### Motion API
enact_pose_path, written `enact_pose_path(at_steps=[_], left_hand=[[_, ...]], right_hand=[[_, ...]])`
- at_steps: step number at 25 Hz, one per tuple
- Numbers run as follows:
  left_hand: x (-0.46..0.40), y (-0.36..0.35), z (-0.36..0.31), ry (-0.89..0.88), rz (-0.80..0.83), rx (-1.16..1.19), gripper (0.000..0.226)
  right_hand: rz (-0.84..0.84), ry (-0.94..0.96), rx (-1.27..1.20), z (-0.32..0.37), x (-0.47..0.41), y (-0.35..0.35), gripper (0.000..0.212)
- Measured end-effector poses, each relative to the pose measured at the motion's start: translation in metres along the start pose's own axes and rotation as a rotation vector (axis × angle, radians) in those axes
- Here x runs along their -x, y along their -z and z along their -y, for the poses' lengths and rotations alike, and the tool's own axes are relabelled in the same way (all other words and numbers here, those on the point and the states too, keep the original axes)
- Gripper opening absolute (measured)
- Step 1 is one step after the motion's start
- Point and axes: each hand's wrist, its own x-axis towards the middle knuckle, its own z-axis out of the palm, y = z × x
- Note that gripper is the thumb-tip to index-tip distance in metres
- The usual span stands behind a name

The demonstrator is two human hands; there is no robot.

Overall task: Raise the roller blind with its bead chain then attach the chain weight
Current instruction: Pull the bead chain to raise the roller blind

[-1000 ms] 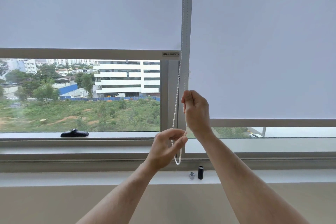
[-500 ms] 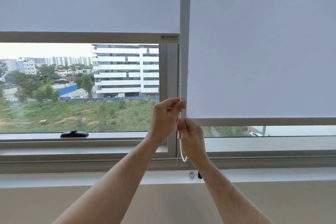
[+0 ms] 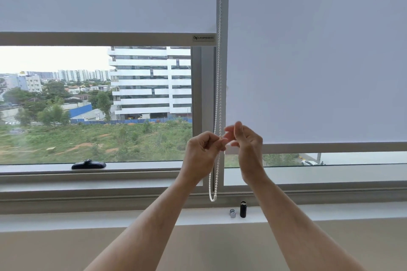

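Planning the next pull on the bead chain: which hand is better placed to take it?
Left. The left hand is already closed on the bead chain beside the window frame, while the right hand has its fingers spread, apparently off the chain.

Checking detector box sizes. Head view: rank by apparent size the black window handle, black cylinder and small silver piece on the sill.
1. Black window handle, clearly largest, though it lies farther back.
2. Black cylinder.
3. Small silver piece, smallest; it stands beside the cylinder on the sill, so that comparison is fair.
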Motion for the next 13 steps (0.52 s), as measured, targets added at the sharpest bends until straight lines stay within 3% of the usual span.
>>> enact_pose_path(at_steps=[7,13], left_hand=[[0.029,-0.004,0.021,0.058,0.04,-0.104,0.016],[0.036,0.0,0.028,0.067,0.101,-0.088,0.015]], right_hand=[[0.151,0.124,0.087,0.051,-0.047,-0.026,0.031],[0.13,0.173,0.079,0.045,-0.039,-0.028,0.038]])
